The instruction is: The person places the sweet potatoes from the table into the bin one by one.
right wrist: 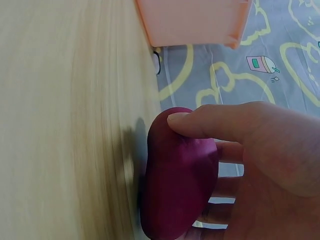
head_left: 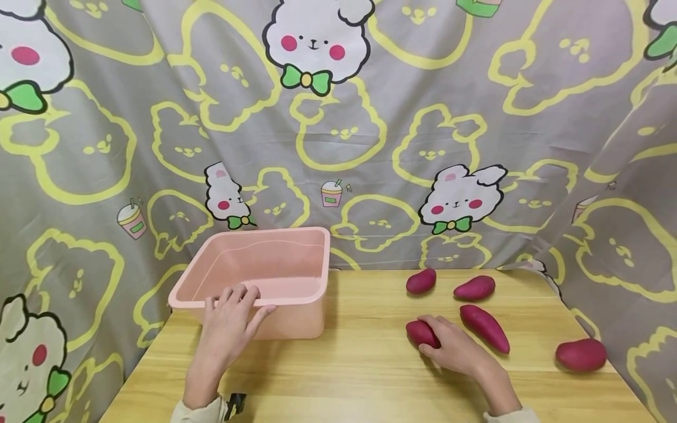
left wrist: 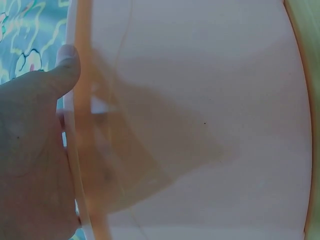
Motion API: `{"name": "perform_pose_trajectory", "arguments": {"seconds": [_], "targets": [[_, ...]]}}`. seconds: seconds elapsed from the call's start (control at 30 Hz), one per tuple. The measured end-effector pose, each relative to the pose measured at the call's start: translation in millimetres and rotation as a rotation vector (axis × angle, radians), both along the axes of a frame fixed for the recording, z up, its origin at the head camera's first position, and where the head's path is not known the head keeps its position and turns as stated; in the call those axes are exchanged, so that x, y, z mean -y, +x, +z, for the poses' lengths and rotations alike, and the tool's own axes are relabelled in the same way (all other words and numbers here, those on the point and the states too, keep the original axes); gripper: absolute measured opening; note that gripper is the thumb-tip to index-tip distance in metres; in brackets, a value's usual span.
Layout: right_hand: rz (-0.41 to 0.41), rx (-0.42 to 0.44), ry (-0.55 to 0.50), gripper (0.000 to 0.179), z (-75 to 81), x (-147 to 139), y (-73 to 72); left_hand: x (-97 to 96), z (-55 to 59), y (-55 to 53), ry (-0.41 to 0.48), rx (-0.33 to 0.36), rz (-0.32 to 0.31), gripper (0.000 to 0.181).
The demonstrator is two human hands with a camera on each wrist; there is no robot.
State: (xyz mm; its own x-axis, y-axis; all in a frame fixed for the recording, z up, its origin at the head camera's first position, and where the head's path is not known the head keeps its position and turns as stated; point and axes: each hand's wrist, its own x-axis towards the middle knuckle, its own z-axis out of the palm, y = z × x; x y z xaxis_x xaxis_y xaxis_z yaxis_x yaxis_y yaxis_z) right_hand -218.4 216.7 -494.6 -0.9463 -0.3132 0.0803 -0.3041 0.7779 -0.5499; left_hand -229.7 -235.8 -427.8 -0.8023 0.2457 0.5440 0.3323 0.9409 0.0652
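Note:
A pink plastic bin [head_left: 312, 322] stands at the back left of the table. My left hand [head_left: 226, 323] holds its near rim, the fingers curled over the edge and the thumb on the outer side; in the left wrist view, the thumb lies along the rim of the bin [left wrist: 210, 125]. With my right hand [head_left: 457, 346] I grip a purple-red sweet potato [head_left: 421, 333], thumb on one side and fingers on the other. The right wrist view shows this sweet potato [right wrist: 180, 185] close to the tabletop; whether it touches the wood is hard to tell.
Beyond the right hand lie more sweet potatoes: one at the back [head_left: 421, 282], another beside it [head_left: 475, 288], a long one [head_left: 485, 329] and one near the right edge [head_left: 580, 355]. A patterned grey curtain [head_left: 370, 147] hangs behind the wooden table [head_left: 359, 376] and at both sides.

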Motion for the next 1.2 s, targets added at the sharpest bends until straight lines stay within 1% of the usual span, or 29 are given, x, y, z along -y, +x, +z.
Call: {"name": "perform_pose_trajectory", "arguments": {"seconds": [0.13, 0.3, 0.5, 0.73, 0.97, 1.2], "targets": [[0.003, -0.016, 0.006, 0.057, 1.5, -1.3, 0.3, 0.1, 0.2, 0.9, -0.016, 0.001, -0.002, 0.035], [0.002, -0.012, 0.013, 0.056, 4.6, -2.1, 0.8, 3.0, -0.8, 2.7, -0.018, 0.0, -0.023, 0.03], [-0.019, -0.013, 0.006, 0.057, 6.8, -4.8, 2.3, 6.7, -0.7, 2.3, -0.002, 0.003, -0.049, 0.028], [-0.046, -0.096, 0.005, 0.058, 6.3, -8.8, 1.2, 7.4, 1.4, 0.6, -0.006, 0.019, -0.067, 0.028], [-0.076, -0.178, -0.003, 0.058, 7.9, -10.6, -0.6, 6.1, 3.8, 0.5, -0.017, 0.048, -0.061, 0.028], [-0.082, -0.214, -0.012, 0.059, 6.2, -9.8, -2.7, 7.0, 3.6, 0.9, -0.004, 0.049, -0.077, 0.027]]}}
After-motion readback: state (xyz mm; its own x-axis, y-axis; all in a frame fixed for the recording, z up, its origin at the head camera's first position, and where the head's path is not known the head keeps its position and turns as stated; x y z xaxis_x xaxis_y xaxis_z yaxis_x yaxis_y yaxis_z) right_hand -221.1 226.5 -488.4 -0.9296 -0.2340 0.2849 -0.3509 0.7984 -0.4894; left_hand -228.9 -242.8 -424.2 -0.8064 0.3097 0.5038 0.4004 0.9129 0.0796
